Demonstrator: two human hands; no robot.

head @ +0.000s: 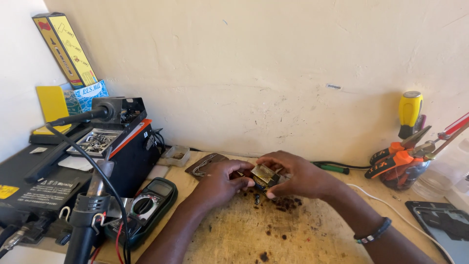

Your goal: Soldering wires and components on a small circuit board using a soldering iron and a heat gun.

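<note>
A small brass-coloured part (pixel 264 175) is pinched between the fingers of the left hand (pixel 222 182) and right hand (pixel 293 177) over the bench (pixel 234 234) centre (multimeter (pixel 149 205) at 9 o'clock), and, with dark debris (pixel 286 203) below, work is judged midway.

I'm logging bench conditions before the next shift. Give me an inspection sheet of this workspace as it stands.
Surface: wooden bench, scorched, dark crumbs scattered.
Job's things: small metal part held between both hands.
Clutter: multimeter, hot-air handle, parts tray, plastic cup, tool jar, tablet.
Hands: left hand and right hand both grip the part.
Cables: black cable, white cable.
Surroundings: marked cream wall, yellow boxes.
</note>
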